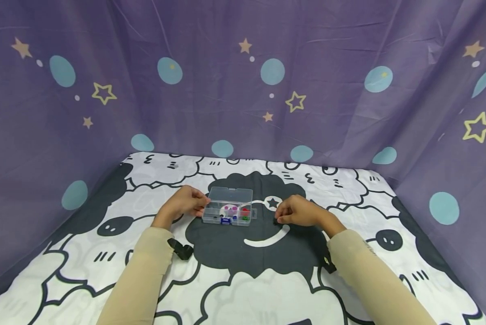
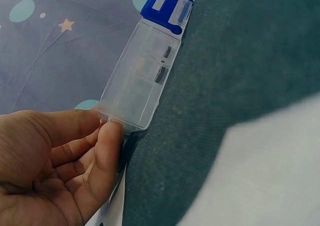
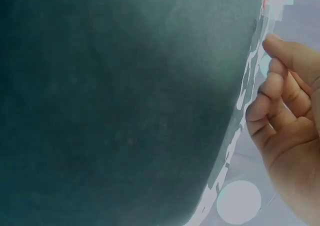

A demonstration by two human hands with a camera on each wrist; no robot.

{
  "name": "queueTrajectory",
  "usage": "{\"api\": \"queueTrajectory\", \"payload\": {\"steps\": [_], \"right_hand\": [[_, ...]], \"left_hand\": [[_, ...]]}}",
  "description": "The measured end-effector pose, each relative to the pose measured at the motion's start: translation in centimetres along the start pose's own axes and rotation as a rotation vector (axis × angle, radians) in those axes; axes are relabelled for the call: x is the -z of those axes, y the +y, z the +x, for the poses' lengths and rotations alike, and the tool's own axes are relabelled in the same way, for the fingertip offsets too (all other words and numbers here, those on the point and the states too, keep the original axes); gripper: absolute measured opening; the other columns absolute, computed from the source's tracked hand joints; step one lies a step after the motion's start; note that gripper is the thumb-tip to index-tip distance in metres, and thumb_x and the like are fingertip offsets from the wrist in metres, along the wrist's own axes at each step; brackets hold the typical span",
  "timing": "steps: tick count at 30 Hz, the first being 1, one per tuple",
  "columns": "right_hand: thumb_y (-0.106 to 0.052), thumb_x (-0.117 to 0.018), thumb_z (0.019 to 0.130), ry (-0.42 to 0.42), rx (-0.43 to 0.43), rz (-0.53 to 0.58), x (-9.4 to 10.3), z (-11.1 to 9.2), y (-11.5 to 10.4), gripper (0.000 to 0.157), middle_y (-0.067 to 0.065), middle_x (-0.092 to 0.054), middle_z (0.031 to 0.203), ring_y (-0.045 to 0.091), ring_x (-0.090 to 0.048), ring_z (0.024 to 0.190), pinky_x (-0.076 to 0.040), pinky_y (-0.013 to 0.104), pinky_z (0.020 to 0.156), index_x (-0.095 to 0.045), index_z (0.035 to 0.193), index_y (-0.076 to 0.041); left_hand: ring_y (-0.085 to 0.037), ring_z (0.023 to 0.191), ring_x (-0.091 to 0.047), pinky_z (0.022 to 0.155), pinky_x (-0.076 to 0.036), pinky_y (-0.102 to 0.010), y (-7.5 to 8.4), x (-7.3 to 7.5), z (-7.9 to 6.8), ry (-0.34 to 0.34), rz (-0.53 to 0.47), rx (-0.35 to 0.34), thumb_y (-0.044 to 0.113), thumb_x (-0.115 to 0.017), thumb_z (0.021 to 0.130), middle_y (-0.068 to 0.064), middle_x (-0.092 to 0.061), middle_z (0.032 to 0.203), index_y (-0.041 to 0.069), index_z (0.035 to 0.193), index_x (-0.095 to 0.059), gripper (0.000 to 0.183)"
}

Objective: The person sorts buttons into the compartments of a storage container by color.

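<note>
A clear plastic box [image 1: 226, 218] stands on the cloth, its hinged lid [image 1: 231, 195] raised at the back. Pink, red, green, blue and dark small pieces [image 1: 245, 213] lie in its compartments, and a blue latch [image 2: 167, 8] is on the front. My left hand [image 1: 188, 201] pinches the box's left end between thumb and fingers. To the right of the box, my right hand [image 1: 297, 211] is low over the dark cloth, fingers curled and thumb against them. A small black piece [image 1: 275, 221] shows at its fingertips; in the right wrist view they hide it.
A white cloth with a black sheep print [image 1: 222, 250] covers the table. Purple curtains [image 1: 226, 113] with stars and blue ovals hang behind and at both sides. A black wrist strap [image 1: 180, 249] shows at the left sleeve.
</note>
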State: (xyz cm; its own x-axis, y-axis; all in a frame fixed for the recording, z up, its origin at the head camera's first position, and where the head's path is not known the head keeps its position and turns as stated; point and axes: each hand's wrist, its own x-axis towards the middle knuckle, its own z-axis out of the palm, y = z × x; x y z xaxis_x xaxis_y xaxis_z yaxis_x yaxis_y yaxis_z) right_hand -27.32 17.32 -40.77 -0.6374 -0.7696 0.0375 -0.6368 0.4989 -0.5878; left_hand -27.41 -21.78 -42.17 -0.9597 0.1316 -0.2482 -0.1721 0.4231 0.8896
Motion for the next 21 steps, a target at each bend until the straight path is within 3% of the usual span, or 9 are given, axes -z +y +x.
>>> {"api": "queueTrajectory", "payload": {"steps": [14,21], "right_hand": [[-0.006,-0.078,0.089,-0.051,-0.059,-0.034,-0.15,-0.06,0.44,0.003,-0.008,-0.066,0.069,0.003,-0.054,0.059,-0.045,0.021,0.055,-0.074,0.09,-0.007],[-0.003,-0.072,0.092,-0.062,-0.054,-0.058,0.06,-0.08,0.2,0.007,-0.009,-0.063,0.069,0.002,-0.052,0.061,-0.044,0.021,0.057,-0.073,0.086,-0.008]], "left_hand": [[-0.016,0.065,-0.069,0.063,-0.064,-0.031,0.13,-0.01,0.09,0.001,-0.005,0.004,0.009,-0.069,0.1,-0.015,-0.069,0.086,-0.005,0.109,-0.072,0.018],[-0.016,0.064,-0.07,0.063,-0.063,-0.031,-0.02,0.08,0.09,-0.01,-0.005,-0.007,0.01,-0.068,0.1,-0.015,-0.069,0.085,-0.006,0.11,-0.071,0.019]]}}
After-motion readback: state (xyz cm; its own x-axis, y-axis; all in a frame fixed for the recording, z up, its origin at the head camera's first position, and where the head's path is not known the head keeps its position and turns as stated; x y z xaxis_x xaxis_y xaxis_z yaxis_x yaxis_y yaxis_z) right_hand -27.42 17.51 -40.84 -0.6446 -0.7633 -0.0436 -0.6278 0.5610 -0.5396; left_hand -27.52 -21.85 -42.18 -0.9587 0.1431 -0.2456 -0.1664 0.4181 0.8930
